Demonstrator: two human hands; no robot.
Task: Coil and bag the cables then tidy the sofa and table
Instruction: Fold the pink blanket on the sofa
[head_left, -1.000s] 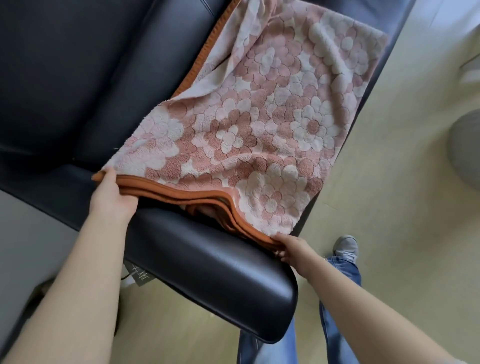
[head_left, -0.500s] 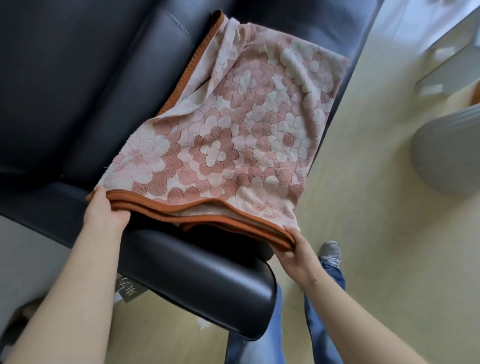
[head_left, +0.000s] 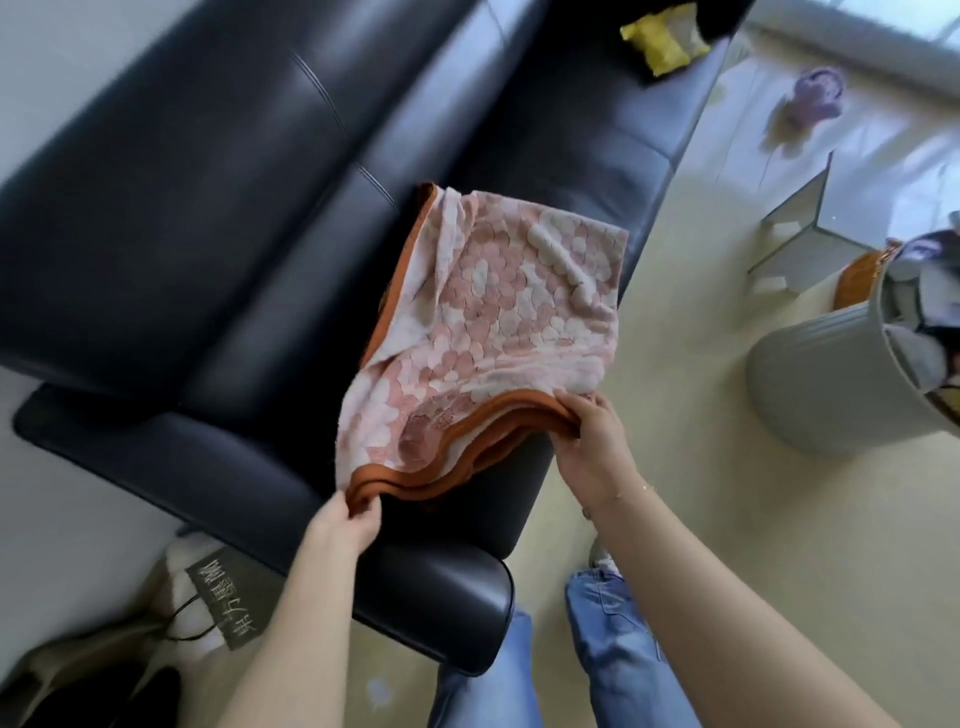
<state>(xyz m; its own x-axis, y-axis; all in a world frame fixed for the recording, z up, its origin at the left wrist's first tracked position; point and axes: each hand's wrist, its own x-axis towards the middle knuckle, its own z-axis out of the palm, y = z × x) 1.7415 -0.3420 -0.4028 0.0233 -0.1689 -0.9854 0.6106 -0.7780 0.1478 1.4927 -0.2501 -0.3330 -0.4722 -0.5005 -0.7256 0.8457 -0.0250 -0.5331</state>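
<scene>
A folded pink flower-patterned blanket (head_left: 498, 332) with an orange hem lies across the seat of a black leather sofa (head_left: 218, 249). My left hand (head_left: 345, 525) pinches the stacked orange hem at its near-left corner. My right hand (head_left: 589, 447) grips the hem at the near-right corner, over the sofa's front edge. The near hem sags in a wave between the two hands. The sofa armrest (head_left: 431, 603) is just below the blanket.
A grey bin (head_left: 831, 384) holding dark items stands on the pale floor at right. A glass table (head_left: 810, 208) is at the far right. A yellow bag (head_left: 665, 41) lies at the sofa's far end. A cloth bag (head_left: 218, 597) sits left of the armrest.
Both hands have moved closer together and to the right with the blanket's near hem, so the blanket looks narrower. The view has pulled back, showing more sofa, the bin and the table.
</scene>
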